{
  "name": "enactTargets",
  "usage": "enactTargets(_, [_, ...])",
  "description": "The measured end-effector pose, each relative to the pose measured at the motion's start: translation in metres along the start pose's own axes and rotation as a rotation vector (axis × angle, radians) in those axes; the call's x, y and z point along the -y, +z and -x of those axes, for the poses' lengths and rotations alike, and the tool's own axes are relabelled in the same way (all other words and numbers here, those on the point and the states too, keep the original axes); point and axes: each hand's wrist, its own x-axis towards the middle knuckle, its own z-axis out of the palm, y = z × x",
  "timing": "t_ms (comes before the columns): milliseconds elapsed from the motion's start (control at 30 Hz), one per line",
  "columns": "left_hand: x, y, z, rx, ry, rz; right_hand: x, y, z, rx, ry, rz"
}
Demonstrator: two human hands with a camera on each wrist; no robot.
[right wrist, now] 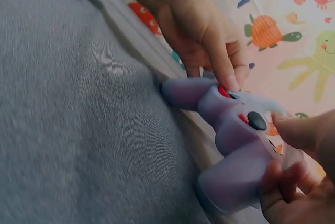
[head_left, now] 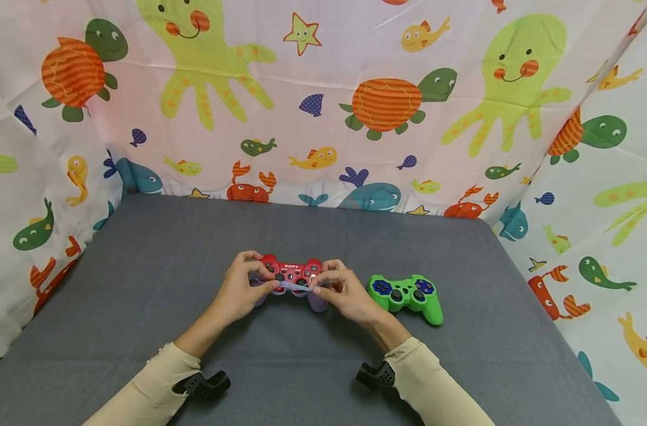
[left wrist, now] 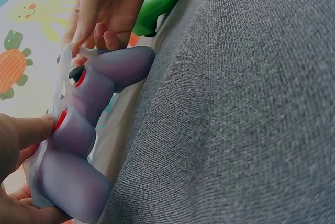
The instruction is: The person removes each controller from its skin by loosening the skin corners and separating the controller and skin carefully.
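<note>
Both hands are on the red controller [head_left: 293,274] near the middle of the grey table [head_left: 142,296]. My left hand [head_left: 241,290] curls round its left grip, thumb lying across the front face; my right hand [head_left: 344,293] curls round the right grip and pinches an edge of the lilac silicone cover [head_left: 316,302] between thumb and fingers.

Cover as container: it holds the controller only in part. From the head view the two lower grips sit inside the lilac sleeve, while the red upper face with its dark buttons is bare. A thin band of the cover is stretched across the front between my two thumbs. In the left wrist view the sleeved grips [left wrist: 78,145] show lilac, with red showing through the openings and one dark stick. The right wrist view shows the same sleeved grips [right wrist: 230,130].

Green controller [head_left: 406,294] with blue pads lies flat on the table just beside my right hand, uncovered, not touching it. Sea-creature printed cloth [head_left: 323,100] hangs behind and at both sides of the table.
</note>
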Motion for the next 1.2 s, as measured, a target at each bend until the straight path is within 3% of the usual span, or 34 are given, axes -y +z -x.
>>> enactTargets(200, [0.0002,0.0002,0.0005,-0.001,-0.031,0.001,0.0028,0.0005,0.0022,0.043,-0.064,0.12])
enactTargets(433, [0.0015,-0.0001,0.0012,-0.013,-0.029,-0.011,0.0033,0.0033,0.0013,0.026,-0.058,0.178])
enactTargets(900, [0.0037,-0.0002,-0.0018,-0.007,0.005,0.023,0.0008,0.0,0.0012,-0.016,-0.07,0.156])
enactTargets(1200, [0.0045,0.0002,-0.0027,0.006,0.016,0.013,0.0027,0.0029,0.0016,-0.023,-0.12,0.317])
